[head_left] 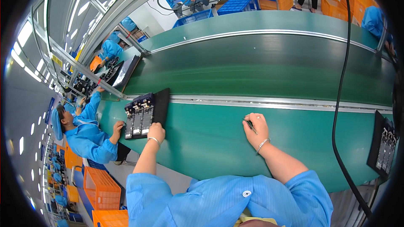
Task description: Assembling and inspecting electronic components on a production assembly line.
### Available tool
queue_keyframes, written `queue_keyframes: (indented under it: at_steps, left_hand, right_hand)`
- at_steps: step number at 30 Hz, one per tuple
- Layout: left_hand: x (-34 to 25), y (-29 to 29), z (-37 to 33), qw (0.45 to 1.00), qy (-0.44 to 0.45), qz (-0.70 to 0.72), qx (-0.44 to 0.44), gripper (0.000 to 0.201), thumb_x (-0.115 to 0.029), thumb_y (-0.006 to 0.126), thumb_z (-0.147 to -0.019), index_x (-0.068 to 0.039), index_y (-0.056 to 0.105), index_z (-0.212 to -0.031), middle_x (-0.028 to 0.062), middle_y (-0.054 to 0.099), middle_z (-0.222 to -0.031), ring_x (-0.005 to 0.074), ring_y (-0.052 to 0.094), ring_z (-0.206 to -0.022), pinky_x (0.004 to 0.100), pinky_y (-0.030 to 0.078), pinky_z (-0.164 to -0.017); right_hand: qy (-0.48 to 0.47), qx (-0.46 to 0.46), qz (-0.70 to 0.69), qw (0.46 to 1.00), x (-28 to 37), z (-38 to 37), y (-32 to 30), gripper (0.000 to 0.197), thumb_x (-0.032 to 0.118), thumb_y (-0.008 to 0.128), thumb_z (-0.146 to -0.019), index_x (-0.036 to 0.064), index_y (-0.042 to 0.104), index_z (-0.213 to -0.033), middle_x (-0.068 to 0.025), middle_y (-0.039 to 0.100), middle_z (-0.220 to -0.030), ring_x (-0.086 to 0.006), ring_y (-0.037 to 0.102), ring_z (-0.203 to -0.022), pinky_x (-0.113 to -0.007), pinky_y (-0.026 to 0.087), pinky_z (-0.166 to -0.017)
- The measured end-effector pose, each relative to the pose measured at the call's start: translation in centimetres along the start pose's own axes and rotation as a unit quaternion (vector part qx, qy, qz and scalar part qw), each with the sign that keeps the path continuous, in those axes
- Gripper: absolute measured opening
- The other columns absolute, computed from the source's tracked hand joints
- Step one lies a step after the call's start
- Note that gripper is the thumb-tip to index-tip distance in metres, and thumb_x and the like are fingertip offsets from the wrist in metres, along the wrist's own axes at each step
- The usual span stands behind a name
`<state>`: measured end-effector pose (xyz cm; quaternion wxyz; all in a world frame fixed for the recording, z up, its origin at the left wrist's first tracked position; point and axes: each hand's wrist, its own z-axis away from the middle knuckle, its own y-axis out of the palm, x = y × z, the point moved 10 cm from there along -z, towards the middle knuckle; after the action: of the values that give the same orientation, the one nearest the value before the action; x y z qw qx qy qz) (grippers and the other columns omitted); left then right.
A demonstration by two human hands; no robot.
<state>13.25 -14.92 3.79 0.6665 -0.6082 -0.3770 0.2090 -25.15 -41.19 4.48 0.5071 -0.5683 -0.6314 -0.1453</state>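
My left hand [156,133] grips the near right corner of a black tray [161,103]. Several small dark units with silvery and grey parts lie in rows on this tray; their exact kind is too small to tell. Over the green bench top, well to the right of the tray, my right hand [258,130] is closed around slim metal tweezers [251,126]. Across the tray, at its left side, a co-worker's hand [118,129] rests close to the edge.
A dark green conveyor belt [252,65] runs beyond the metal rail [269,103]. Another loaded black tray [381,145] lies at the far right. A black cable [341,88] hangs down on the right. To the left are a co-worker [90,136] in blue and an orange crate [102,188].
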Motion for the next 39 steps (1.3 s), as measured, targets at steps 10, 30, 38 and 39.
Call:
queue_keyframes:
  at_steps: [10, 30, 38, 39]
  left_hand:
    - [-30.5, -12.5, 12.8, 0.882, 0.413, 0.226, -0.015, 0.019, -0.019, 0.062, -0.077, -0.002, 0.060, -0.068, 0.0163, 0.061, -0.073, 0.0354, 0.063, -0.066, 0.0463, 0.054, -0.064]
    - [-36.6, -18.6, 14.0, 0.734, 0.564, 0.336, -0.174, 0.027, -0.003, 0.073, -0.072, -0.004, 0.068, -0.098, 0.0074, 0.063, -0.090, 0.0242, 0.061, -0.073, 0.0344, 0.051, -0.063]
    - [-38.2, -17.4, 14.0, 0.710, 0.629, 0.267, -0.172, 0.038, -0.006, 0.074, -0.072, -0.004, 0.067, -0.110, 0.0057, 0.061, -0.102, 0.0206, 0.058, -0.074, 0.0334, 0.049, -0.062]
    - [-38.5, -17.3, 14.0, 0.711, 0.634, 0.250, -0.172, 0.036, -0.008, 0.074, -0.073, -0.004, 0.068, -0.108, 0.0045, 0.060, -0.101, 0.0196, 0.057, -0.074, 0.0329, 0.048, -0.061]
  right_hand:
    - [0.195, -0.168, -0.173, 0.951, -4.1, 0.3, -8.2, 0.007, 0.005, 0.069, -0.088, 0.0026, 0.062, -0.089, -0.0011, 0.063, -0.077, -0.0062, 0.054, -0.069, -0.024, 0.046, -0.063]
    - [0.237, -0.059, -0.283, 0.927, -3.4, 4.9, -11.4, 0.011, 0.000, 0.068, -0.088, 0.0005, 0.061, -0.096, -0.0064, 0.069, -0.092, -0.0091, 0.066, -0.085, -0.024, 0.052, -0.076]
    - [0.240, -0.091, -0.222, 0.941, -4.3, 5.2, -9.2, 0.010, 0.001, 0.069, -0.085, 0.0024, 0.059, -0.088, -0.0046, 0.069, -0.081, -0.0065, 0.064, -0.071, -0.023, 0.050, -0.061]
    - [0.238, -0.087, -0.219, 0.942, -4.3, 5.2, -9.3, 0.010, 0.001, 0.069, -0.084, 0.0025, 0.059, -0.087, -0.0044, 0.069, -0.080, -0.0063, 0.063, -0.070, -0.023, 0.050, -0.060]
